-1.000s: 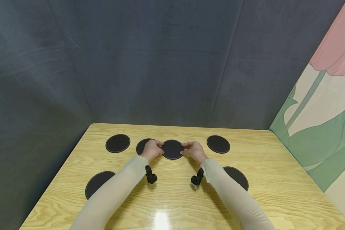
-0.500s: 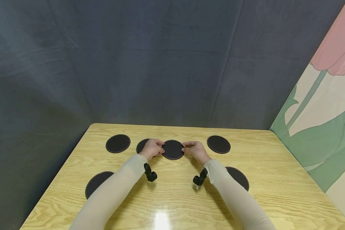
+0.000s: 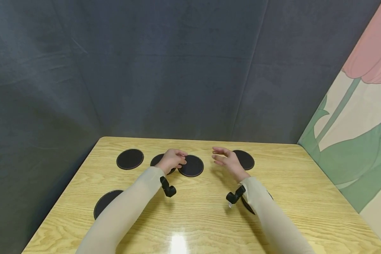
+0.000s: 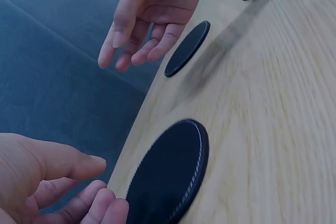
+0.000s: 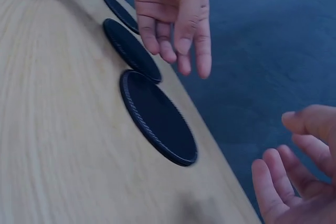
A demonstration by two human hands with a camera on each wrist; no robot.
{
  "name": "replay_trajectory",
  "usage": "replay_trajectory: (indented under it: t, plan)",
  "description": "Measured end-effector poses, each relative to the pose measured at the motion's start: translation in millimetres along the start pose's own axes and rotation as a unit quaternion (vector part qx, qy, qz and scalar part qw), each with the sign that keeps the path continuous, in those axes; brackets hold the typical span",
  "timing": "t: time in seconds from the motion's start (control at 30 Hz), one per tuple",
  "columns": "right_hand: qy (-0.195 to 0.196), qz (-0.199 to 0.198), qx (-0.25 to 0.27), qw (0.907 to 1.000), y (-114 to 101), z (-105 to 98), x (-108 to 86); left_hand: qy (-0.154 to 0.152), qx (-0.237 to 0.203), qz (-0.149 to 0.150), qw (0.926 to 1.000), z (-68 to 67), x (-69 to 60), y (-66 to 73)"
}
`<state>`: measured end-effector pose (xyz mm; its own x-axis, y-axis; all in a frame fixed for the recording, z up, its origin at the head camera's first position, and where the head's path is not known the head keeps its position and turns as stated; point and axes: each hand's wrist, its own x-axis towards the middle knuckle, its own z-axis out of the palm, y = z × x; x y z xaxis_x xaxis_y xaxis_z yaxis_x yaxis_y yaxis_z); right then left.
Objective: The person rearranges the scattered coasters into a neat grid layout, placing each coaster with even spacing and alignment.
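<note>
A round black coaster [image 3: 193, 166] with a stitched rim lies flat on the wooden table, between the two hands. My left hand [image 3: 172, 159] hovers at its left edge, fingers loosely bent and holding nothing. Partly beneath that hand in the head view is a second black coaster [image 3: 156, 160]; in the right wrist view the two coasters sit edge to edge. My right hand [image 3: 228, 161] is lifted off to the right, fingers spread and relaxed, with nothing in it. It covers part of another black coaster [image 3: 245, 159] at the back right.
More black coasters lie about: one at the back left [image 3: 130, 158], one at the front left [image 3: 105, 203] partly under the left sleeve, and one mostly hidden by the right sleeve [image 3: 266, 208]. A dark curtain [image 3: 177, 70] hangs behind the table [image 3: 190, 218].
Both hands have let go of the middle coaster and risen. The right hand has moved away to the right; the left has shifted slightly right over the coaster's edge. The coaster has stayed put.
</note>
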<state>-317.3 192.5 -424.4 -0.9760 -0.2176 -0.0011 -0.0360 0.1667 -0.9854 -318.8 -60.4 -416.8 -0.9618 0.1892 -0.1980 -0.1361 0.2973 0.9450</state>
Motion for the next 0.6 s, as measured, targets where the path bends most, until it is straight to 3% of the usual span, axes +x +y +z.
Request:
replay_trajectory:
  t: [0.23, 0.6]
  plan:
    - [-0.013, -0.005, -0.008, 0.9999, -7, -32, -10.1, -0.014, 0.001, 0.014, 0.9998, 15.6, 2.7, 18.6]
    - [-0.006, -0.026, -0.032, 0.9991, 0, -88, -14.1, -0.032, -0.014, 0.046, 0.9984, 45.5, 19.5, 45.7]
